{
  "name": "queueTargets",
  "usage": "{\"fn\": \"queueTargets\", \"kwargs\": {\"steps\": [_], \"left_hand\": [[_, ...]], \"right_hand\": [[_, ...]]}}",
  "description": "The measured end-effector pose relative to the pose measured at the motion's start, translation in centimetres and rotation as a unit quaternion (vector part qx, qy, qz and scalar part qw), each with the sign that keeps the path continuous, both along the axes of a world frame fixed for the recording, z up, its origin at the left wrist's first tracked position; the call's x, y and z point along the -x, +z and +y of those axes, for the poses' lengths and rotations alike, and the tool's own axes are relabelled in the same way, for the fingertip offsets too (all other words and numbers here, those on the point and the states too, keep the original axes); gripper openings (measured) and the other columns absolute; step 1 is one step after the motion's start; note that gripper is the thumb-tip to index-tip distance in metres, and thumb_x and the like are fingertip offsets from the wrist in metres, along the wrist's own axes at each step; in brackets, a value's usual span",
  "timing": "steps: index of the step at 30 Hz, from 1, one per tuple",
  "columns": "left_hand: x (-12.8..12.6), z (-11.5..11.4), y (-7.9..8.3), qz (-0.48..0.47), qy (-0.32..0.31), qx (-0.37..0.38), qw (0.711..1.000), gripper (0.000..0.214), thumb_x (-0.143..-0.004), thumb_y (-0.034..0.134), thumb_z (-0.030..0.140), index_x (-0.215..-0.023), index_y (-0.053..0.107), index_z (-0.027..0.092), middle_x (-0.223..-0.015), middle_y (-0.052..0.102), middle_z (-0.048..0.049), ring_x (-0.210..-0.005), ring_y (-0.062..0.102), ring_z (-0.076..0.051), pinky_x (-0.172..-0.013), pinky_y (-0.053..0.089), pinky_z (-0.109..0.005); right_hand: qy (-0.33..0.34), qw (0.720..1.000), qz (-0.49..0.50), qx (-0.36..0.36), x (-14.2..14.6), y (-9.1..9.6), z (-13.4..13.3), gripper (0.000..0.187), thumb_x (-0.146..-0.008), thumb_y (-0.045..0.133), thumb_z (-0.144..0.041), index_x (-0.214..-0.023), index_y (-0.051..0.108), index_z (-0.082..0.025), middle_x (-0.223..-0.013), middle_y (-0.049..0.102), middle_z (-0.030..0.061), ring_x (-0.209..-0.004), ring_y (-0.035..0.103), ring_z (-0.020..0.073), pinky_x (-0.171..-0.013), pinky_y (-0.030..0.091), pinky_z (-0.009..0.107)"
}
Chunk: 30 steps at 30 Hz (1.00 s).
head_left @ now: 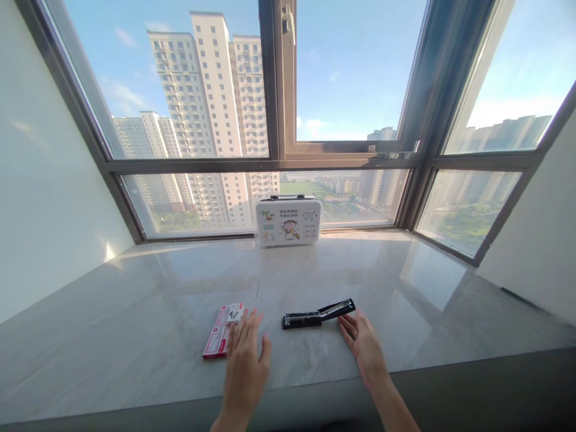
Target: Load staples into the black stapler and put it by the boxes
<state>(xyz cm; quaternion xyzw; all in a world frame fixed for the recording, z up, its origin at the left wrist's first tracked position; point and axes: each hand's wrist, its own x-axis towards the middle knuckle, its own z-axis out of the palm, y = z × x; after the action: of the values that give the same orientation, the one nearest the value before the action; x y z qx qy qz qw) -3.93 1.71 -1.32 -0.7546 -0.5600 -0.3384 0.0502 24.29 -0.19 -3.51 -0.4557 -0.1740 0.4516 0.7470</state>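
Note:
A black stapler [300, 319] lies opened out flat on the sill, its metal staple channel showing and its hinged arm slanting up to the right. My right hand [364, 342] has its fingers and thumb around the raised right end of that arm. To the left lies a flat red and white box [216, 342], with a small white box [235, 312] bearing a stapler picture on its upper right part. My left hand [246, 354], fingers stretched out, is over the right side of these boxes and hides part of them. Whether it touches them I cannot tell.
A white case [288, 222] with cartoon prints and a dark handle stands upright against the window at the back. The grey marble sill [148, 342] ends at a front edge close to me. Brown window frames [342, 162] and white walls border it.

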Motion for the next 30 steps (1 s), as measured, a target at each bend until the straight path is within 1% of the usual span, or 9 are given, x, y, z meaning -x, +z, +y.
{"fn": "queueTargets", "kwargs": {"steps": [3, 5, 10, 12, 14, 18, 25, 27, 30], "left_hand": [[3.4, -0.9, -0.5, 0.002, 0.12, -0.041, 0.992, 0.04, -0.096, 0.045, 0.034, -0.13, 0.061, 0.02, -0.154, 0.038, -0.0116, -0.145, 0.026, -0.034, -0.119, 0.017, -0.059], [5.2, -1.6, -0.9, 0.026, 0.113, -0.025, 0.993, 0.038, -0.093, 0.052, 0.038, -0.126, 0.066, 0.027, -0.15, 0.042, -0.0098, -0.14, 0.032, -0.036, -0.115, 0.022, -0.061], [4.2, -2.7, -0.6, -0.012, -0.058, 0.103, 0.993, 0.031, -0.089, 0.06, 0.034, -0.119, 0.069, 0.039, -0.129, 0.061, -0.0027, -0.12, 0.053, -0.029, -0.1, 0.044, -0.046], [2.1, -2.4, 0.1, -0.06, -0.146, 0.152, 0.976, 0.031, -0.089, 0.061, 0.03, -0.119, 0.068, 0.036, -0.121, 0.065, -0.0024, -0.114, 0.057, -0.025, -0.099, 0.046, -0.039], [0.0, -1.8, 0.7, -0.112, -0.204, 0.181, 0.956, 0.035, -0.086, 0.066, 0.027, -0.12, 0.067, 0.032, -0.117, 0.067, -0.0023, -0.111, 0.059, -0.023, -0.097, 0.046, -0.034], [-2.5, -0.3, 1.2, -0.162, -0.242, 0.208, 0.934, 0.041, -0.079, 0.073, 0.025, -0.119, 0.067, 0.029, -0.112, 0.067, -0.0018, -0.105, 0.061, -0.022, -0.095, 0.047, -0.032], [-2.3, 0.8, 0.5, -0.174, -0.239, 0.204, 0.933, 0.044, -0.08, 0.072, 0.028, -0.124, 0.064, 0.028, -0.111, 0.065, -0.0031, -0.101, 0.062, -0.021, -0.095, 0.047, -0.033], [-2.3, 0.7, 0.3, -0.173, -0.24, 0.201, 0.934, 0.049, -0.08, 0.072, 0.027, -0.128, 0.062, 0.028, -0.111, 0.065, -0.0033, -0.101, 0.062, -0.021, -0.095, 0.047, -0.032], [-2.3, 0.8, 0.2, -0.168, -0.24, 0.204, 0.934, 0.053, -0.079, 0.072, 0.027, -0.13, 0.061, 0.028, -0.111, 0.065, -0.0034, -0.101, 0.061, -0.022, -0.095, 0.046, -0.032]], "right_hand": [[0.044, 0.992, -0.111, 0.035, -0.4, -0.1, -1.5, 0.051, -0.079, 0.074, -0.049, -0.121, 0.057, -0.023, -0.091, 0.072, 0.0015, -0.089, 0.07, 0.0211, -0.075, 0.061, 0.029], [0.115, 0.964, -0.232, 0.061, -0.4, 0.0, -2.0, 0.045, -0.083, 0.067, -0.049, -0.118, 0.061, -0.021, -0.08, 0.07, 0.0007, -0.067, 0.067, 0.0186, -0.058, 0.056, 0.028], [0.237, 0.818, -0.518, 0.076, 2.3, 1.5, -1.5, 0.03, -0.092, 0.055, -0.046, -0.098, 0.07, -0.02, -0.063, 0.067, -0.0007, -0.052, 0.057, 0.0148, -0.051, 0.038, 0.025], [0.272, 0.789, -0.547, 0.066, 3.9, 2.0, -0.9, 0.033, -0.095, 0.053, -0.046, -0.088, 0.07, -0.019, -0.058, 0.066, -0.0001, -0.056, 0.058, 0.015, -0.054, 0.037, 0.024], [0.301, 0.787, -0.534, 0.068, 5.0, 2.2, -0.1, 0.037, -0.096, 0.053, -0.048, -0.081, 0.068, -0.018, -0.059, 0.065, 0.0007, -0.056, 0.058, 0.0149, -0.053, 0.036, 0.023], [0.284, 0.8, -0.52, 0.09, 3.8, 1.5, 0.9, 0.034, -0.092, 0.057, -0.047, -0.079, 0.065, -0.017, -0.062, 0.064, 0.0013, -0.056, 0.056, 0.0148, -0.051, 0.035, 0.022], [0.24, 0.788, -0.55, 0.14, -1.6, 1.7, 0.0, 0.031, -0.091, 0.058, -0.044, -0.083, 0.066, -0.015, -0.057, 0.061, 0.0001, -0.051, 0.053, 0.0155, -0.05, 0.031, 0.024], [0.199, 0.76, -0.606, 0.124, -1.3, 3.0, -0.3, 0.024, -0.088, 0.063, -0.041, -0.086, 0.068, -0.017, -0.06, 0.062, -0.0007, -0.057, 0.056, 0.0159, -0.053, 0.031, 0.024], [0.195, 0.683, -0.701, 0.066, 0.9, 5.6, -0.1, 0.016, -0.087, 0.064, -0.035, -0.091, 0.074, -0.024, -0.066, 0.066, -0.0011, -0.063, 0.059, 0.0164, -0.058, 0.031, 0.025]]}}
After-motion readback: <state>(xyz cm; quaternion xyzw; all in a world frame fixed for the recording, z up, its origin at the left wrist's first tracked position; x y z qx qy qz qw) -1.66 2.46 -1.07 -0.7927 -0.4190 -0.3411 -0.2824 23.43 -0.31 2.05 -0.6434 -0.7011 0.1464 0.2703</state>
